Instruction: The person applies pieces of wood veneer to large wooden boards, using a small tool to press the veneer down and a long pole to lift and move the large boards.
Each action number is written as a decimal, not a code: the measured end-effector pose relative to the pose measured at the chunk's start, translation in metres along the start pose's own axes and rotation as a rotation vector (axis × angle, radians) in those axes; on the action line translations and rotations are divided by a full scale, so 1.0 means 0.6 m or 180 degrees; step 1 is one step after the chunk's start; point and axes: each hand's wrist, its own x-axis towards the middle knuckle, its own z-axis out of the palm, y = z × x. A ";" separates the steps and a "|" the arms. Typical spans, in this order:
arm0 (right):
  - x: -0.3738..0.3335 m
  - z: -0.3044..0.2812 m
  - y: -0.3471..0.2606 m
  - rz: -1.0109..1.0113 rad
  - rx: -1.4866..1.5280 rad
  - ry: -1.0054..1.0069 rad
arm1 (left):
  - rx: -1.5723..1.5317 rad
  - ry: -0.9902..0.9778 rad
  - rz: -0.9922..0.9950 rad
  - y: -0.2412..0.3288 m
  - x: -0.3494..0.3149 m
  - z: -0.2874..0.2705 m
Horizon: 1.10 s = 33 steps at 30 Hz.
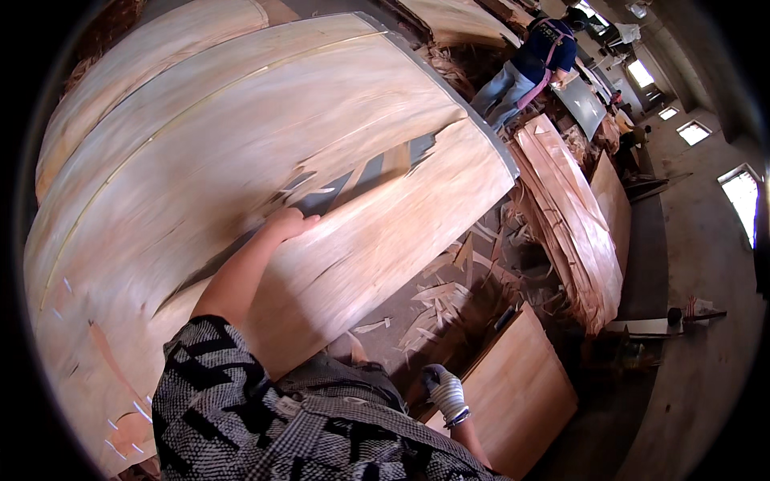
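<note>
A broad, pale wood veneer sheet lies over the large work table, with a jagged split across it. Along the near side of the split runs a separate veneer strip. My left hand is bare and closed on the far edge of this strip, its fingertips partly hidden. Lower right, my right hand wears a striped white glove with dark grey fingers. It is closed beside the edge of a leaning veneer panel; what it holds, if anything, cannot be made out.
Torn veneer scraps litter the floor between the table and the panel. A tall stack of veneer sheets stands to the right. Farther back, a person in a dark top works beside another table. A wall with windows bounds the right side.
</note>
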 end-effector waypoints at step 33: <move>0.820 -0.089 -0.361 -0.3793 -0.2149 -0.1303 | 0.0106 0.2760 0.0718 0.172 -0.081 0.052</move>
